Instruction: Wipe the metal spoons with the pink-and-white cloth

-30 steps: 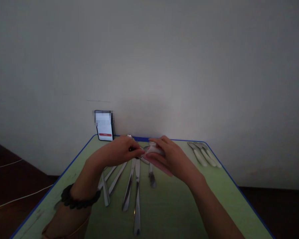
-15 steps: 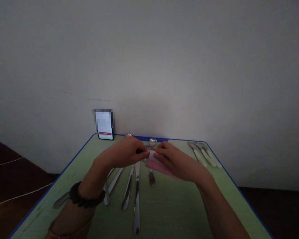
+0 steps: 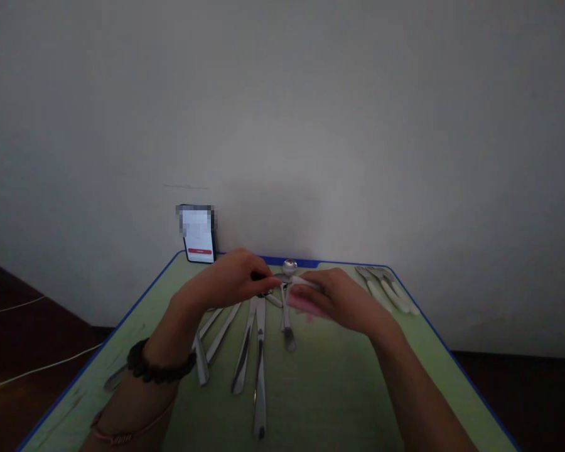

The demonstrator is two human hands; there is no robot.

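My right hand is closed round the white handle of a piece of cutlery. A pink cloth hangs bunched under the same fingers. My left hand pinches the metal end of that piece, and its fingertips hide the shape, so I cannot tell whether it is a fork or a spoon. Below both hands, a spoon and other metal cutlery lie on the green table. Several table knives are fanned out under and beside my left hand.
Several white-handled forks lie side by side at the table's far right corner. A phone with a lit screen leans on the wall at the back left. My left forearm partly covers another metal handle. The wall borders the table's back edge.
My hands have drawn slightly apart. The pink cloth has slid right with my right hand, so the white handle now shows between my hands.
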